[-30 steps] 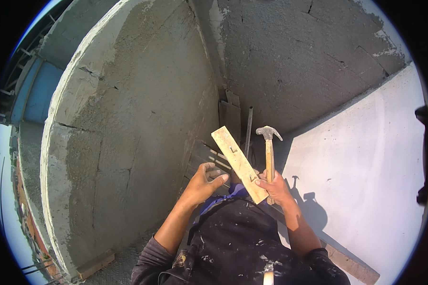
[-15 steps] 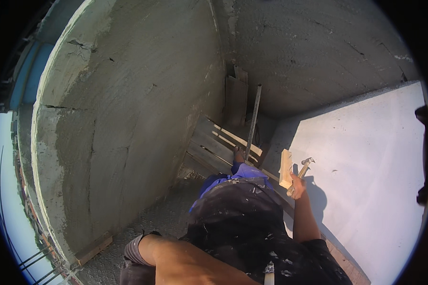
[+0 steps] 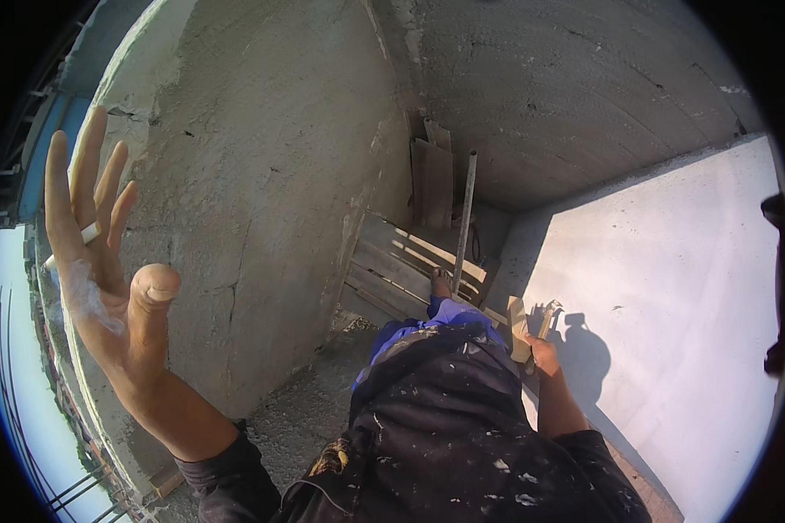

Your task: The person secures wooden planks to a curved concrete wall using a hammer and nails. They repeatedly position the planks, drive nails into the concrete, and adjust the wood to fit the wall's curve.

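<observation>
Head view: a second ago both hands met in front of the chest, the left hand by the wooden strip and the right holding strip and hammer upright. Half a second ago the left arm had dropped low across the bottom of the picture. Now the left hand [image 3: 105,261] is raised high at the left, before the rough grey concrete wall [image 3: 262,174], palm toward the camera. Its grip is spread, fingers [image 3: 83,174] fanned and thumb out, and a cigarette [image 3: 77,242] sits pinched between two of the fingers, a wisp of smoke drifting over the palm.

The right hand [image 3: 542,353] has sunk to the person's right side, beside the dark, paint-flecked clothing. Its grip is pressed shut around the short wooden strip [image 3: 517,327] and the hammer [image 3: 545,315] together, both pointing away toward the floor, the hammer head just beside the strip's end.

No containers show. A wooden pallet [image 3: 401,261] lies in the corner below, with boards [image 3: 433,174] and a metal rod [image 3: 465,218] leaning there, next to a pale flat slab [image 3: 672,305].
</observation>
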The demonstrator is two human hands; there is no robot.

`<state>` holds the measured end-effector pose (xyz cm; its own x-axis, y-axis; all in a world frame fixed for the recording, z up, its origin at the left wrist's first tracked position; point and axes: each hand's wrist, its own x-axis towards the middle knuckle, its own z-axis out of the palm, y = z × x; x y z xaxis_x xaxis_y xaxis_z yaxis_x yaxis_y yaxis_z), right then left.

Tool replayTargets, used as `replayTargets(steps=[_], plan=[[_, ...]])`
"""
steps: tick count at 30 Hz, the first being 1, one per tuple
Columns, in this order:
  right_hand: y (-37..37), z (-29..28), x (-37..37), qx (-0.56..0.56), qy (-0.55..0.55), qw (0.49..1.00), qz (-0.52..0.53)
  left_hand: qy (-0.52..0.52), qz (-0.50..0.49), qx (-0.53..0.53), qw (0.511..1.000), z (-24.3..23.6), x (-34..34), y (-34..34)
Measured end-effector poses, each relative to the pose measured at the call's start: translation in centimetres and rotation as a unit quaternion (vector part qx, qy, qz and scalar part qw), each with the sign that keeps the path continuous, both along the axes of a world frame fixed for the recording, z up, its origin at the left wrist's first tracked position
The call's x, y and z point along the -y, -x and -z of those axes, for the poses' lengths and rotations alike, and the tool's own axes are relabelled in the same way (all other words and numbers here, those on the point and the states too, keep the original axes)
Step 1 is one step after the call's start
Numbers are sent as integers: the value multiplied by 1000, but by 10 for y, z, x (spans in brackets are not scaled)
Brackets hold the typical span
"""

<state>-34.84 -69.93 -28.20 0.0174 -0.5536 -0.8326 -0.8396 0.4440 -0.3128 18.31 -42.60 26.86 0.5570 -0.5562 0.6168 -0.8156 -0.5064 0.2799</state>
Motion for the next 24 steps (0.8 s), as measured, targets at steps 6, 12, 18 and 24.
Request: replayTargets(steps=[6,12,18,24], plan=[[5,1,17,-62,55,979,-184,-138,-348,173,911,-38,-113,-177],[7,-13,22,-108,53,959,-256,-125,-369,87,917,-23,-146,-206],[9,-13,19,-102,-24,951,-290,-144,-427,75,889,-19,-139,-212],[-21,-35,22,-162,-18,944,-286,-155,-447,103,875,-13,-144,-218]])
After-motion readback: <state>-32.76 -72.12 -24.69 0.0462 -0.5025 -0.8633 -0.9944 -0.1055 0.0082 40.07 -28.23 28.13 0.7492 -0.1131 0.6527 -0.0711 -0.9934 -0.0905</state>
